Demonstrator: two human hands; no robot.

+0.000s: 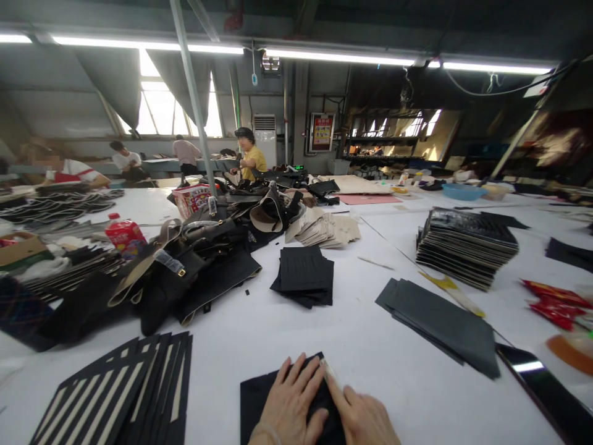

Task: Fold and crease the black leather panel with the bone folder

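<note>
My left hand (290,402) lies flat, fingers spread, on a black fabric piece (256,398) at the near edge of the white table (361,346). My right hand (364,417) rests beside it on the same piece, its forefinger pointing along a thin clear strip (330,373) at the piece's upper right edge. Whether the right hand grips the strip I cannot tell; it presses on the fabric.
Fanned black striped panels (125,389) lie at near left. Dark bags and straps (185,272) are heaped at middle left beside a red bottle (124,235). Black squares (303,275), grey sheets (440,321) and a tall stack (466,244) lie ahead. Other people work at far tables.
</note>
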